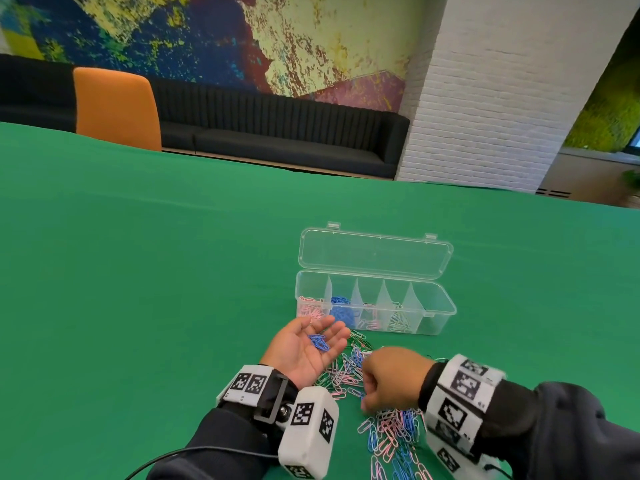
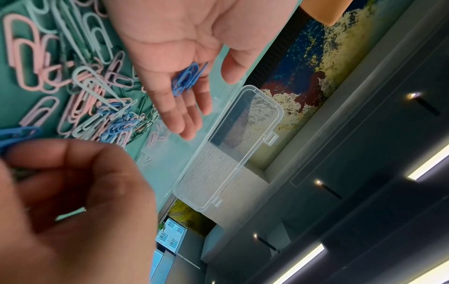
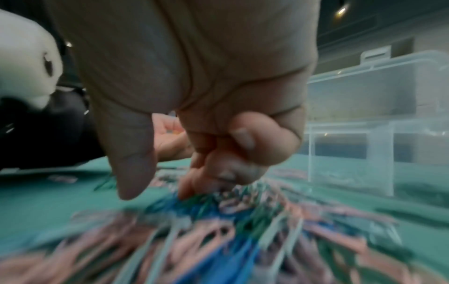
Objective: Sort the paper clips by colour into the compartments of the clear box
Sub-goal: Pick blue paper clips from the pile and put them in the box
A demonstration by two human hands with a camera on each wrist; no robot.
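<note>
- Worktop (image 1: 138, 271), covered in green cloth, carries everything; beyond it stand an orange chair (image 1: 117, 109) and a dark sofa (image 1: 277, 133).
- Clear box (image 1: 375, 308) lies with its long axis running left to right, lid thrown back away from the person. Pink clips fill the leftmost compartment, blue clips the next one; further compartments hold a few more, colours hard to tell.
- Loose pile of paper clips (image 1: 388, 434) sprawls between the box and the person: pink, blue, pale and green all mixed.
- Left hand (image 1: 306, 348) is palm-up, fingers relaxed and spread, cradling a small bunch of blue clips (image 1: 319, 342). It sits just before the box's left end, so it is the nearer hand to the blue compartment, which lies ahead and slightly right of its fingertips.
- Right hand (image 1: 391, 379) is curled knuckles-up over the pile, fingers bunched down into the clips; the left wrist view suggests a blue clip (image 2: 14, 136) pinched at its fingertips, though blur leaves that uncertain.
</note>
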